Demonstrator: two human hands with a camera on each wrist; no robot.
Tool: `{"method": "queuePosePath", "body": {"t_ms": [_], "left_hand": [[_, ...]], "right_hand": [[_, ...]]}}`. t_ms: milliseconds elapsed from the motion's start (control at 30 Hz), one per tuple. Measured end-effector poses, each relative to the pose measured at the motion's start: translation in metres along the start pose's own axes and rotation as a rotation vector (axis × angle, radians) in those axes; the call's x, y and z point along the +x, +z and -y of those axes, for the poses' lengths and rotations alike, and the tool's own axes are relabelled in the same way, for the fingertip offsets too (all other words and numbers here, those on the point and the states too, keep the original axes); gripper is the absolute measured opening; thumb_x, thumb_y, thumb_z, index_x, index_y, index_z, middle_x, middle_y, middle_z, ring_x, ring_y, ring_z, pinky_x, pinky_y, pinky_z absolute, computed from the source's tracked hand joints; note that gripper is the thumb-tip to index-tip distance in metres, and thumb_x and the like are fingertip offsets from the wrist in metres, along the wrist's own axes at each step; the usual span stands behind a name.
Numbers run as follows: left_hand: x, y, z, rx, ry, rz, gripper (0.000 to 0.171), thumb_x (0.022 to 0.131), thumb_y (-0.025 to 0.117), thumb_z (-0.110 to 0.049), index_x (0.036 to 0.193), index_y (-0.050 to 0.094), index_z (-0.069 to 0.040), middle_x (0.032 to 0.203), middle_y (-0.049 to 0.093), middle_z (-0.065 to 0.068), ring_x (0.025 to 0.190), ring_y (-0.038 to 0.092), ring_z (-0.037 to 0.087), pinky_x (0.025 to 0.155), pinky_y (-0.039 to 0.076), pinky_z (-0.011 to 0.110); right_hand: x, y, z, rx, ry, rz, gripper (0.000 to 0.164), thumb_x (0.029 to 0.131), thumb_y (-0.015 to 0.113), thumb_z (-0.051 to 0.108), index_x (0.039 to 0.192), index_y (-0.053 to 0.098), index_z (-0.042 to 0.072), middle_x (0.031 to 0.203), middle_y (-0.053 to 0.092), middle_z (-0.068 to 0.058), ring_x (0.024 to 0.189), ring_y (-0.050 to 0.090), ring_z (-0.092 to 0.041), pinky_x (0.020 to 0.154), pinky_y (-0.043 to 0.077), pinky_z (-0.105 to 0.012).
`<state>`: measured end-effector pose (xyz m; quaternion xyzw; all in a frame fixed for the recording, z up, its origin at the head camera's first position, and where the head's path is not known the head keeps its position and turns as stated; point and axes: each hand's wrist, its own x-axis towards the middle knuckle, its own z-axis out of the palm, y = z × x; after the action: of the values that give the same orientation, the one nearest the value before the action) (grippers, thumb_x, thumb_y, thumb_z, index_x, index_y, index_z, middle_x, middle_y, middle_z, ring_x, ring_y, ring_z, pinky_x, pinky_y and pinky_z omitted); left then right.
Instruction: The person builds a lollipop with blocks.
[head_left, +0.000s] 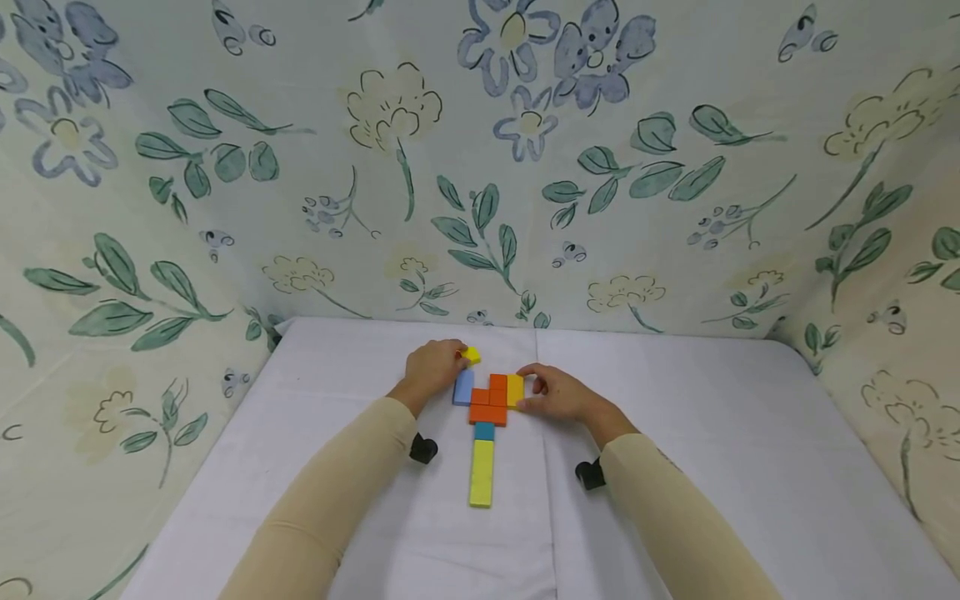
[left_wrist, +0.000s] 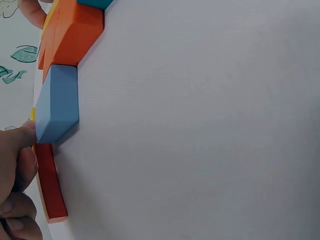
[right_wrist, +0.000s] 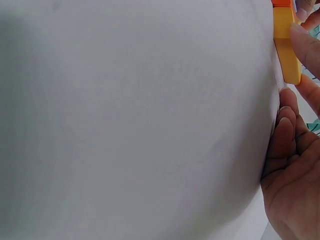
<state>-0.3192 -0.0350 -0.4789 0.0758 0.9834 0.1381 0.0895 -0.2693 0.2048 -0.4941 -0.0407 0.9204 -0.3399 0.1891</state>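
My left hand (head_left: 431, 371) pinches a small yellow block (head_left: 472, 356) at the top left of a flat arrangement of coloured blocks. Its thumb lies by the end of a blue block (head_left: 463, 388). A red block (left_wrist: 52, 185), almost hidden in the head view, lies under the left fingers. On the other side, my right hand (head_left: 561, 395) grips a larger yellow block (head_left: 515, 391) between thumb and forefinger, its other fingers curled near the cloth. That block touches the orange blocks (head_left: 487, 414) in the middle. Below them are a teal block (head_left: 484, 432) and a long yellow-green block (head_left: 482, 473).
A white cloth (head_left: 712, 458) with a crease running front to back covers the table. Floral fabric (head_left: 480, 167) hangs behind and at both sides. Black wrist devices (head_left: 423, 450) show beneath both forearms.
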Motion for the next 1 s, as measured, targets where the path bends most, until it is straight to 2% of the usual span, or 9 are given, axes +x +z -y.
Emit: {"method": "queuePosePath", "body": {"t_ms": [100,200,333,500,633,800,1000], "left_hand": [[0.0,0.0,-0.001,0.002,-0.039,-0.029,0.041,0.098,0.067,-0.044,0.13,0.067,-0.018,0.114,0.074,0.002,0.088,0.063,0.021,0.083,0.056,0.035],[0.0,-0.002,0.0,0.002,-0.063,-0.046,0.04,0.096,0.069,-0.045,0.124,0.069,-0.016,0.105,0.074,0.003,0.082,0.061,0.02,0.077,0.055,0.033],[0.001,-0.003,0.003,0.004,-0.074,-0.036,0.04,0.096,0.07,-0.045,0.123,0.069,-0.016,0.106,0.074,0.002,0.082,0.062,0.02,0.078,0.056,0.033],[0.004,-0.004,0.007,0.014,-0.061,-0.009,0.037,0.099,0.066,-0.039,0.131,0.067,-0.02,0.117,0.074,0.001,0.09,0.063,0.02,0.084,0.057,0.036],[0.006,-0.004,0.01,0.005,-0.05,0.019,0.04,0.1,0.065,-0.037,0.138,0.064,-0.024,0.118,0.074,0.0,0.093,0.063,0.02,0.084,0.057,0.038],[0.006,-0.004,0.011,-0.006,-0.055,0.044,0.043,0.1,0.066,-0.038,0.139,0.062,-0.019,0.115,0.073,0.002,0.091,0.061,0.021,0.085,0.056,0.038],[0.004,-0.003,0.01,-0.023,-0.053,0.033,0.043,0.1,0.065,-0.038,0.137,0.061,-0.016,0.114,0.072,0.003,0.091,0.061,0.022,0.088,0.056,0.039]], "right_hand": [[-0.001,0.0,0.001,-0.008,0.005,0.001,0.054,0.09,0.077,0.035,0.139,0.056,0.027,0.104,0.055,-0.006,0.095,0.053,-0.021,0.077,0.045,-0.032],[0.0,-0.001,0.0,-0.008,0.003,0.002,0.054,0.09,0.077,0.035,0.139,0.056,0.026,0.104,0.054,-0.006,0.095,0.052,-0.021,0.077,0.045,-0.033],[0.001,-0.001,0.0,0.0,0.002,0.001,0.053,0.09,0.077,0.034,0.138,0.057,0.027,0.104,0.054,-0.005,0.095,0.052,-0.021,0.078,0.044,-0.032],[0.0,-0.001,-0.001,0.005,-0.005,0.004,0.053,0.09,0.077,0.034,0.138,0.056,0.026,0.104,0.054,-0.006,0.096,0.052,-0.021,0.078,0.044,-0.033],[0.0,-0.002,-0.001,-0.001,-0.013,0.008,0.053,0.09,0.077,0.035,0.139,0.056,0.025,0.104,0.054,-0.006,0.096,0.052,-0.021,0.079,0.044,-0.033],[0.002,-0.002,-0.003,-0.001,-0.021,0.017,0.054,0.09,0.077,0.035,0.139,0.056,0.025,0.104,0.054,-0.006,0.095,0.052,-0.021,0.079,0.044,-0.033],[0.001,-0.002,-0.003,0.003,-0.014,0.015,0.055,0.089,0.078,0.036,0.139,0.056,0.026,0.105,0.054,-0.006,0.096,0.052,-0.021,0.079,0.044,-0.033]]}}
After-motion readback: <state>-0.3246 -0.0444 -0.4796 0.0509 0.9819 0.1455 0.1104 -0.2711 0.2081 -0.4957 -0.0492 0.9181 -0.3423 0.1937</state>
